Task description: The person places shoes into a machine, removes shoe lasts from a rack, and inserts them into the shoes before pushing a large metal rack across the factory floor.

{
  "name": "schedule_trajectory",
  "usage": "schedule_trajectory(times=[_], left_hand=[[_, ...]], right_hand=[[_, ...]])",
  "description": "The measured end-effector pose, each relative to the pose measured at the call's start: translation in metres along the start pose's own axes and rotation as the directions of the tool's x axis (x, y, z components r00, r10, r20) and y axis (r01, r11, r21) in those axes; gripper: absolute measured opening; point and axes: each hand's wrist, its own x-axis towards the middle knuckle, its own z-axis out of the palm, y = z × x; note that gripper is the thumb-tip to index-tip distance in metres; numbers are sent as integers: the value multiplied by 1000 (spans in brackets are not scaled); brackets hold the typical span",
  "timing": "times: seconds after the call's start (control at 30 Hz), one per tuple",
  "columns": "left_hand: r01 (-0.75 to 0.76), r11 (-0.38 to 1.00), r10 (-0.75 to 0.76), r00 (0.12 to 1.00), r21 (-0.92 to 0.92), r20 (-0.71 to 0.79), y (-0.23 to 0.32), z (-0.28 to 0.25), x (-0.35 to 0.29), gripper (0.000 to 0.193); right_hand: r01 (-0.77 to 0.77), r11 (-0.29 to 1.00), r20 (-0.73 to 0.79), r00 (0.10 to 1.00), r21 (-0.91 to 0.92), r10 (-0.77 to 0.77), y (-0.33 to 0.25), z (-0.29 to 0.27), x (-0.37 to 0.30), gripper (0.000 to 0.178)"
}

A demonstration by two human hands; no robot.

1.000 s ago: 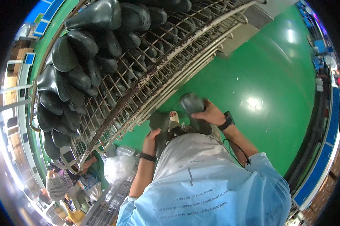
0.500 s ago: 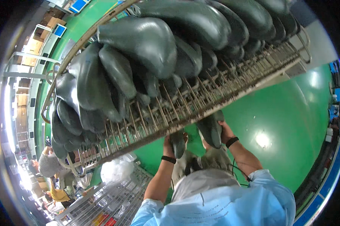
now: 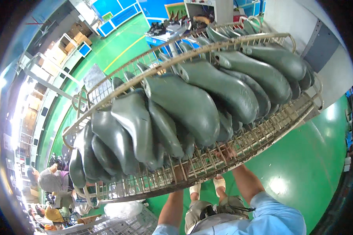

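Dark green foot-shaped forms lie packed side by side along the upper level of a wire rack, thick ends overhanging toward the person, several narrow ends showing a round hole. I count at least nine large ones in front; others overlap behind, so no full tally. Both hands are in below that row, seen only in pieces through the wires. Right hand: fingers partly visible between bars; cannot tell if they are bent round anything. Left hand: mostly screened, its finger state equally unreadable. Step in hand, as I judge it: a two-handed reach into the lower level. Any move from there seems to call for keeping knuckles clear of the bars and working largely by feel. Further out: one rack, two hands, two pale slippers on the green floor, one white plastic bundle at lower left by a wire cart. Far left, one co-worker in a striped top, another in yellow.
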Motion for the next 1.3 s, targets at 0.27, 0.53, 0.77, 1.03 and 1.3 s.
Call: schedule_trajectory(times=[0.27,0.53,0.77,1.03,1.3], left_hand=[[104,762,118,948,639,-295,79,10,-194,32],[-582,511,831,146,633,-536,269,-29,-306,33],[-611,107,974,221,784,39,376,26,-289,46],[-659,368,837,542,656,74,360,47,-317,29],[-734,298,912,407,611,43,350,67,-305,22]], right_hand=[[137,965,-76,990,224,-122,-55,-117,-113,18],[683,725,-217,724,94,-654,-153,93,-263,34],[758,314,201,501,-571,-842,-210,61,-213,25],[658,749,-25,750,-74,-661,-182,167,-240,12],[793,551,72,585,-260,-808,-209,112,-196,31]])
